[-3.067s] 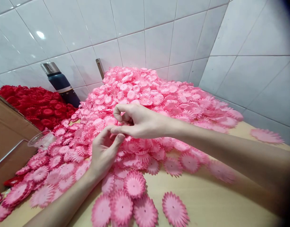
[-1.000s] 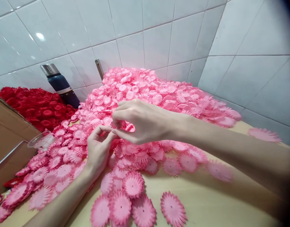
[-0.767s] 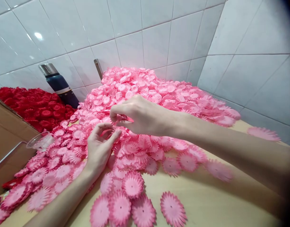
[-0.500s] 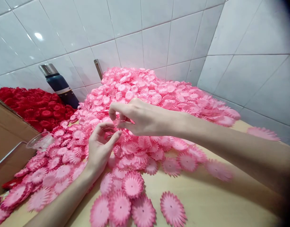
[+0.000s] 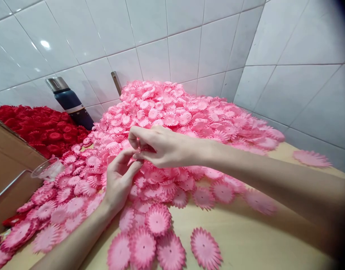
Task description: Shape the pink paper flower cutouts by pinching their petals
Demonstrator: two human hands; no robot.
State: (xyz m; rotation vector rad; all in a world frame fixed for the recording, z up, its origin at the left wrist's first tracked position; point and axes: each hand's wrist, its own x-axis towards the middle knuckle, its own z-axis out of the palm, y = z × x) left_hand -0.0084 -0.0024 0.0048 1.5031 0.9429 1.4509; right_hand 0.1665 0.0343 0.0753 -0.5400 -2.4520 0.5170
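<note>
A big heap of pink petal discs (image 5: 186, 116) covers the table (image 5: 245, 240) up to the tiled corner. Over its front slope my two hands meet. My right hand (image 5: 163, 146) reaches in from the right with its fingers curled and pinched together. My left hand (image 5: 120, 176) comes up from below, thumb and fingers pinched against the right fingertips. Something small and pink sits between the fingertips; I cannot make it out. Loose pink discs (image 5: 158, 221) lie flat on the wood just in front of my hands.
A heap of red discs (image 5: 45, 127) lies at the back left, with a dark blue flask (image 5: 69, 103) standing between the two heaps. A cardboard box (image 5: 9, 172) fills the left edge, a clear plastic cup (image 5: 47, 168) beside it. White tiled walls close the back and right.
Over three seconds both hands have stayed over the front of the pink heap. The right hand lifted a little, then came back down, and the fingertips of both hands now touch again.
</note>
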